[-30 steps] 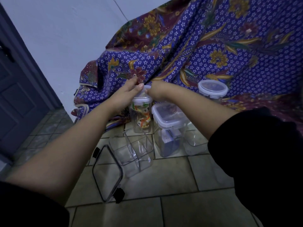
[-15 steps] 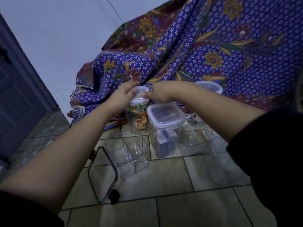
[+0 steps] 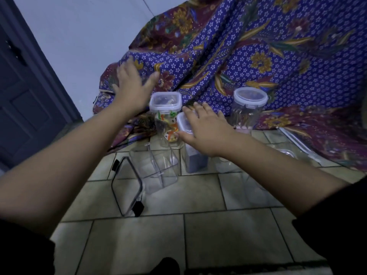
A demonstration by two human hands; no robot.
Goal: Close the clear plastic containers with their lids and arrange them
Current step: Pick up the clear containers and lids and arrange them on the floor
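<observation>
Fingers spread on both hands: left hand (image 3: 132, 86) empty beside square-lidded clear container (image 3: 166, 116), right hand (image 3: 206, 132) flat on neighbouring lid (image 3: 183, 124).

My sleeves (image 3: 337, 225) are black. The cloth (image 3: 268, 56) is purple with small white flowers, gold blooms and maroon bands. The tiles (image 3: 218, 235) are greenish-grey, the door (image 3: 23, 100) dark blue-grey, the wall (image 3: 83, 32) pale. One jar (image 3: 166, 124) holds orange, green and white bits.
</observation>
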